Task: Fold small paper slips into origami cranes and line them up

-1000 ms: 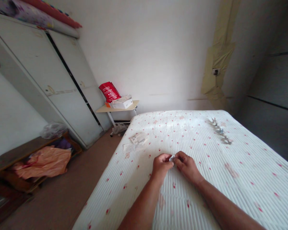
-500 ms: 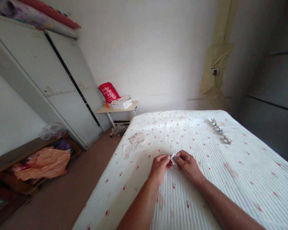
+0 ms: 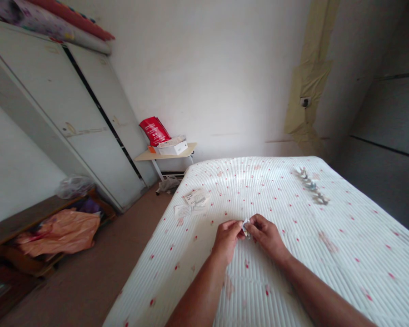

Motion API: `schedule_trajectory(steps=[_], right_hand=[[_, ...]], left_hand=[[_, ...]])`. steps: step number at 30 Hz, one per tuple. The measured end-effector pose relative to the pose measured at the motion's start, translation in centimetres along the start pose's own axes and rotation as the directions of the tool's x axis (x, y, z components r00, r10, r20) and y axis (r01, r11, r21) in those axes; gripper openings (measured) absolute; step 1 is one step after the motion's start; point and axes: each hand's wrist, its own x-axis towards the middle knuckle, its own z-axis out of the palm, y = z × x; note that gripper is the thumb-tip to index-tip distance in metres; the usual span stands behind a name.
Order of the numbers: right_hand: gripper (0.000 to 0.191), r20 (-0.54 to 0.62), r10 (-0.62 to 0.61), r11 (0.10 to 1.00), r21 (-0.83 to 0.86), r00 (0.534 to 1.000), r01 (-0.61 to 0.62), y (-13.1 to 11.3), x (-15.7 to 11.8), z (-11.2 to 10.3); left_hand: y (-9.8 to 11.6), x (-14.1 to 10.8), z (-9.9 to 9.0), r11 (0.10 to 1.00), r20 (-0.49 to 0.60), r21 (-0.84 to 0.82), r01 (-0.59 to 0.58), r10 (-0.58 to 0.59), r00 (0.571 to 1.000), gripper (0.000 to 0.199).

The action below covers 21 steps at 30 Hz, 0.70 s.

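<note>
Between my two hands, just above the bed [image 3: 245, 281], is a small piece of folded paper [image 3: 246, 228], whitish with darker marks. My left hand [image 3: 227, 237] pinches its left edge between thumb and fingers. From the other side, my right hand [image 3: 264, 231] is closed on it too, thumb pressed on the paper. The fingers hide much of its shape. Farther off on the right of the bed lies a row of several small folded paper pieces [image 3: 310, 185]. Loose printed paper sheets [image 3: 192, 203] lie to the left, beyond my left hand.
A small table [image 3: 145, 156] at the back holds a red bag [image 3: 155, 131] and a white box [image 3: 173, 147]. On the left stand a grey cabinet [image 3: 78, 104] with rolls on top and a low wooden shelf with an orange plastic bag [image 3: 61, 231].
My fingers have shifted slightly on the folded paper, the right thumb moving a little to the left. Both hands stay in nearly the same place, and the other things have not moved.
</note>
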Motion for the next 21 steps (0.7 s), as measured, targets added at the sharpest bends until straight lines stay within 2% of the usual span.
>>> schedule_trajectory(steps=[11,18,21], right_hand=[[0.023,-0.047,-0.060,0.984,-0.170,0.997,0.051,-0.87,-0.38,-0.05],[0.024,-0.026,-0.031,0.999,-0.043,0.999,0.030,-0.47,-0.23,0.15],[0.028,-0.006,0.028,0.999,0.033,1.000,-0.028,-0.75,-0.28,0.27]], left_hand=[[-0.29,0.01,0.04,1.000,-0.001,-0.006,0.027,-0.027,1.000,0.029],[-0.46,0.21,-0.22,0.999,-0.005,-0.010,0.039,-0.039,0.999,0.029],[-0.57,0.26,-0.33,1.000,-0.021,-0.009,0.028,-0.029,0.999,0.027]])
